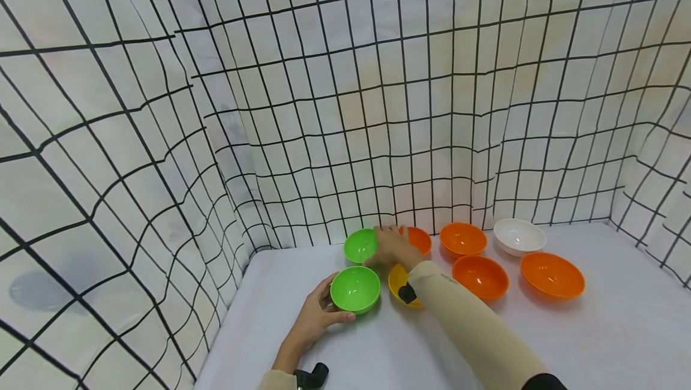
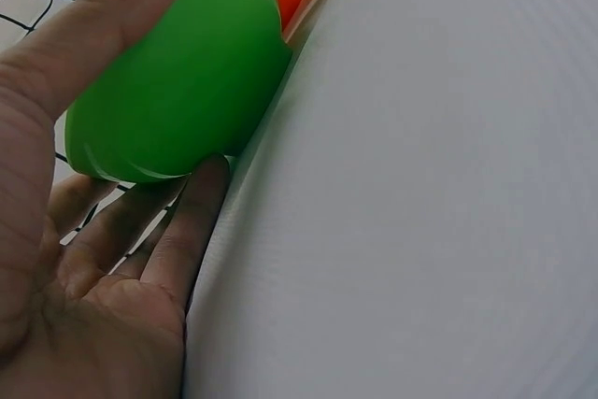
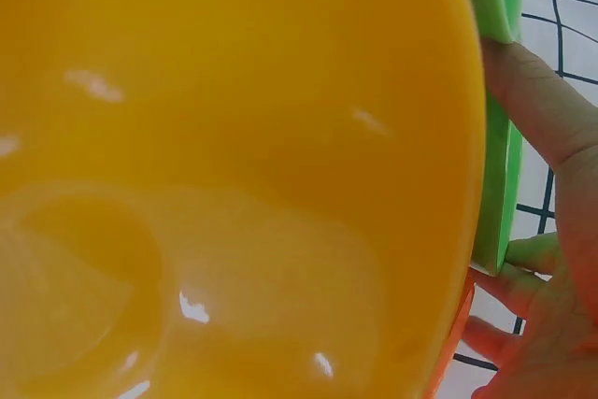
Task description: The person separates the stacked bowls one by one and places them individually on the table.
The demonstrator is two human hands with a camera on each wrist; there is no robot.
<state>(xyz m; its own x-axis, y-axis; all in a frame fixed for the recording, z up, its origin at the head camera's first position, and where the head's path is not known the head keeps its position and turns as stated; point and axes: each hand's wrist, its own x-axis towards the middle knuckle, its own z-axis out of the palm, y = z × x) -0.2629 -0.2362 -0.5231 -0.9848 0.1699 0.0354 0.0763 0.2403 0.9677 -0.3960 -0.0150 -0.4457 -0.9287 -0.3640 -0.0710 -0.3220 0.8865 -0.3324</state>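
My left hand (image 1: 318,312) holds the near green bowl (image 1: 355,290) from its left side. In the left wrist view, the thumb lies along the green bowl's (image 2: 187,72) outer wall and the fingers reach round its lower part by the white tabletop. Farther back, my right hand (image 1: 393,245) grips the right side of a second green bowl (image 1: 358,246), thumb toward me and fingers on the far side. Its forearm passes over a yellow bowl (image 1: 398,282), which fills most of the right wrist view and hides part of the grip. The hand also partly covers an orange bowl (image 1: 420,240).
To the right stand orange bowls, one at the back (image 1: 463,239), one nearer (image 1: 480,277) and one farther right (image 1: 552,275). A white bowl (image 1: 519,236) sits at the back. Black netting (image 1: 378,108) over white sheeting walls the white table (image 1: 621,318) behind and at both sides.
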